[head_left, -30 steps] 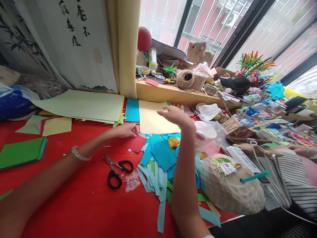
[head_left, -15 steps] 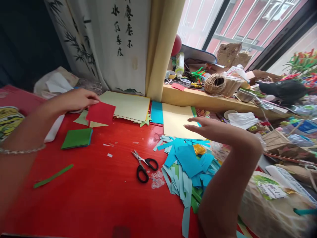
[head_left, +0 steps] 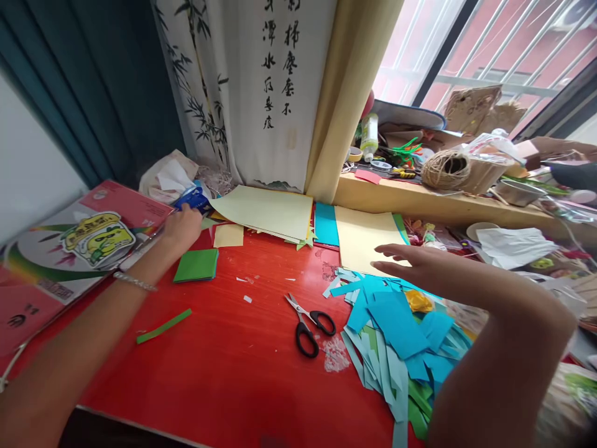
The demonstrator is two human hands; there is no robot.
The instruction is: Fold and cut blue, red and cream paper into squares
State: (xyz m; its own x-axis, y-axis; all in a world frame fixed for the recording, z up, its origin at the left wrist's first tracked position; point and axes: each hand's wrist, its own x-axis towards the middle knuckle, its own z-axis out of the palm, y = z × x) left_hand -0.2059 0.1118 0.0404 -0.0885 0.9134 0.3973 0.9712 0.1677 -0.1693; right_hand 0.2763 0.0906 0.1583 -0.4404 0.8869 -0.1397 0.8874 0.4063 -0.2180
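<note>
My left hand (head_left: 183, 225) is at the far left of the red table, fingers curled down and largely hidden. Just beyond it is a blue packet (head_left: 193, 198); whether the hand grips it is unclear. A small cream paper square (head_left: 228, 236) lies to its right, and a stack of green paper squares (head_left: 196, 266) sits nearer to me. With fingers stretched out and nothing in them, my right hand (head_left: 401, 261) hovers over the pale yellow sheets (head_left: 366, 233). Black-handled scissors (head_left: 308, 323) lie partly open on the table.
Blue and green paper scraps (head_left: 396, 330) pile up below my right hand. A green strip (head_left: 164, 326) lies at left, near a large pink pad (head_left: 125, 193). Pale green sheets (head_left: 265, 211) rest at the back. Twine (head_left: 445, 169) and clutter fill the windowsill.
The view has swung left. My left hand has moved from the red square to beside the blue packet, and the red square is no longer plainly visible. My right hand keeps its outstretched pose.
</note>
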